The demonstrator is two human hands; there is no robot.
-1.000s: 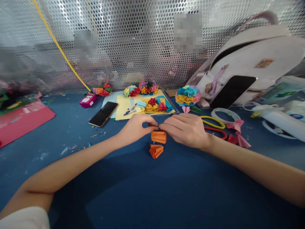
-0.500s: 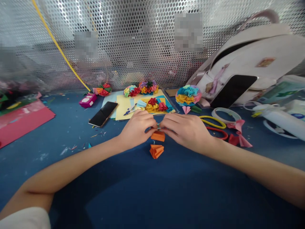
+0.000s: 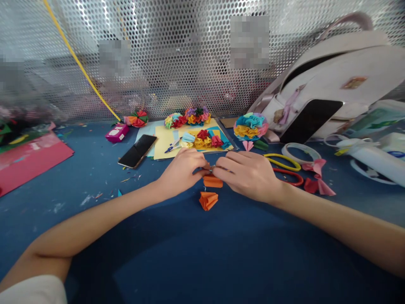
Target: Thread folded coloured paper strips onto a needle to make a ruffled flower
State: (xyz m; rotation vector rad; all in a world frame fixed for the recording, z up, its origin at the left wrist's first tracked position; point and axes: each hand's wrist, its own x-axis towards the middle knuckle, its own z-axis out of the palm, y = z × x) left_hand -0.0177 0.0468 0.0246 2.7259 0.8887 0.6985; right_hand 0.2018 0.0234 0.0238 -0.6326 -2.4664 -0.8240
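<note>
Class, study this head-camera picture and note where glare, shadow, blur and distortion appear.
In the head view, glare streaks the perforated silver metal screen; a dark shadow crosses the blue tabletop under the bare left forearm; multicoloured clutter at far left is blurred; wide-angle distortion bows the screen's lower edge.

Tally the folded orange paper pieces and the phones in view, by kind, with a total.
Folded orange paper pieces: 2 (upper piece, lower piece)
Phones: 2 (flat phone, upright phone against the backpack)
Total: 4
</note>
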